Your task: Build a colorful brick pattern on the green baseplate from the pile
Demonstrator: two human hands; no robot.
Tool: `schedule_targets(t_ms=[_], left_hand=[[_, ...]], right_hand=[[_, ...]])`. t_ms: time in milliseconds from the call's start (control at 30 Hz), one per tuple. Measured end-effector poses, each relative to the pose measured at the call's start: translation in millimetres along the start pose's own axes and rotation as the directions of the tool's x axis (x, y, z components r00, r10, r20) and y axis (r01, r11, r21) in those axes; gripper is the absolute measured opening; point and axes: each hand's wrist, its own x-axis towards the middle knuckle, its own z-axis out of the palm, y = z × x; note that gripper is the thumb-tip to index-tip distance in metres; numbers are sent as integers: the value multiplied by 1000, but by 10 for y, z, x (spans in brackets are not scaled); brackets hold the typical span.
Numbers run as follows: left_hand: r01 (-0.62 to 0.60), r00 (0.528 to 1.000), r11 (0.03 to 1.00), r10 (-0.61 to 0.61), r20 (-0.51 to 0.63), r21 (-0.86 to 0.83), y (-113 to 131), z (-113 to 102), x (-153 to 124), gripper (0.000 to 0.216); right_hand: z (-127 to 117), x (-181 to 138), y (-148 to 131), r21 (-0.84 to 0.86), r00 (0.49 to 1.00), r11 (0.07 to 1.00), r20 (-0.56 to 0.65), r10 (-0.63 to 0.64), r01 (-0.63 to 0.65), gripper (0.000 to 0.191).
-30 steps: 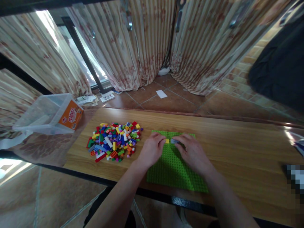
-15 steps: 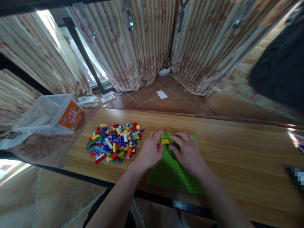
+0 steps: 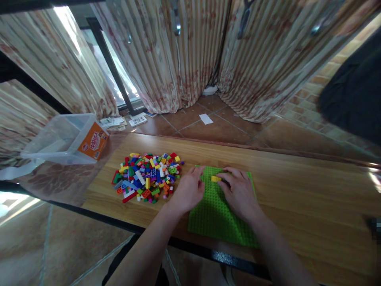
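Pressing down on the green baseplate [image 3: 218,216] with both hands, palms facing the plate. Left hand [image 3: 188,191]: fingers loosely bent and close together, tips on the plate's far left corner, heel over its left edge, nothing seen in it. Right hand [image 3: 239,193]: fingers stretched forward and slightly fanned, thumb and index tips meeting the yellow brick [image 3: 216,178]; cannot tell whether they pinch it or only push on it. The brick sits on the plate's studs near the far edge, between the two hands, touching the right fingertips and just beside the left ones. Baseplate lies flat on the wooden table [image 3: 303,194], near edge close to the table's front edge. Both forearms come in from the bottom of the view and converge on the plate, wrists low, left forearm crossing the table edge. Loose pile of mixed coloured bricks [image 3: 148,177] lies on the table just left of the left hand, not touching it. Clear plastic tub [image 3: 64,139] with an orange label [image 3: 93,141] stands well apart at far left.
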Motion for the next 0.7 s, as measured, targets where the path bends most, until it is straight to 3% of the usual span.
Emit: schedule_targets(t_ms=[700], left_hand=[[-15, 1000, 1000, 15, 12, 7, 8, 17, -5, 53]], right_hand=[[43, -5, -79, 20, 998, 998, 32, -63, 63, 21]])
